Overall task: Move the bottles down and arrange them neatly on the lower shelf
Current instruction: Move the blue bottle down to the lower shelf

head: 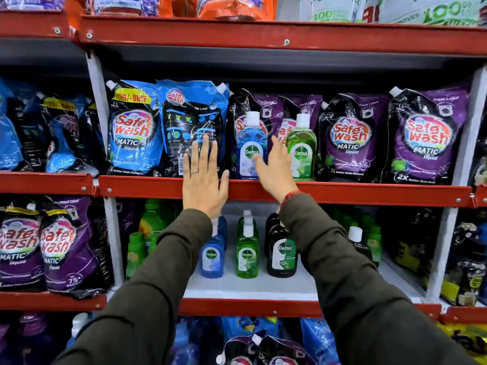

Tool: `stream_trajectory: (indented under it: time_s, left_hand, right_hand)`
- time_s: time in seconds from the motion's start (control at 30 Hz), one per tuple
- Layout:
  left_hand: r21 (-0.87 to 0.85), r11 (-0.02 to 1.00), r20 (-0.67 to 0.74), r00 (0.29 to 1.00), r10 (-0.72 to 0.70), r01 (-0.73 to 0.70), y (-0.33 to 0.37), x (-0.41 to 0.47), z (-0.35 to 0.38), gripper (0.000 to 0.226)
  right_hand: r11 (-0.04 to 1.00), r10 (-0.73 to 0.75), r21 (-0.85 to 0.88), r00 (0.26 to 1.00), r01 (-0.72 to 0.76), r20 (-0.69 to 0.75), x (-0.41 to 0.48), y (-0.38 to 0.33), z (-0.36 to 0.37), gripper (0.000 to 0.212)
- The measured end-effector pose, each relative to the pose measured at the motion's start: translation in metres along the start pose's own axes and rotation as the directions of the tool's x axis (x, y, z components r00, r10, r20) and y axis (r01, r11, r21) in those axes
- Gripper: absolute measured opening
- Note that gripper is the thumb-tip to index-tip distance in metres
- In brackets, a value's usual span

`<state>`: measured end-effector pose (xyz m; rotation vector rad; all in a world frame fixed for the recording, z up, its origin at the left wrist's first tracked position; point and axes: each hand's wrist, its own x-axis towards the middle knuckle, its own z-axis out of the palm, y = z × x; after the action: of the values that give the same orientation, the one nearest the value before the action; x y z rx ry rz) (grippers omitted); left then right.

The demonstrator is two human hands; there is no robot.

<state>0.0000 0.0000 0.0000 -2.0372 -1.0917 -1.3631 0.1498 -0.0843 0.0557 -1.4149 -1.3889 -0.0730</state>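
- Head view: a red-edged upper shelf (342,194) carries blue pouches (137,127) to the left and purple pouches (350,138) to the right.
- Below it, the white lower shelf (253,288) has a blue bottle (212,255), a green bottle (247,255) and a dark bottle (282,255) standing upright in a row.
- On the upper shelf, a second blue bottle (251,146) and a second green bottle (301,148) stand upright in front of the purple pouches.
- The left hand (203,177) is spread flat and open, holding nothing, over a blue pouch.
- The right hand (275,169) is open, fingers reaching between the two upper bottles, thumb at the blue one's label; no firm hold shows.
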Motion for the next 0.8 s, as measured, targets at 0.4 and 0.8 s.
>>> stream_trajectory:
  time_s: [0.4, 0.8]
  left_hand:
    - [0.048, 0.999, -0.024, 1.0, 0.02, -0.019, -0.01, -0.003, 0.01, 0.069]
    - [0.042, 0.999, 0.013, 1.0, 0.014, -0.014, -0.01, -0.009, 0.007, 0.068]
  right_hand:
    - [0.905, 0.208, 0.355, 0.972, -0.234, 0.111, 0.03, 0.008, 0.005, 0.044]
    - [0.871, 0.094, 0.477, 0.992, -0.121, 0.081, 0.005, -0.015, -0.021, 0.04]
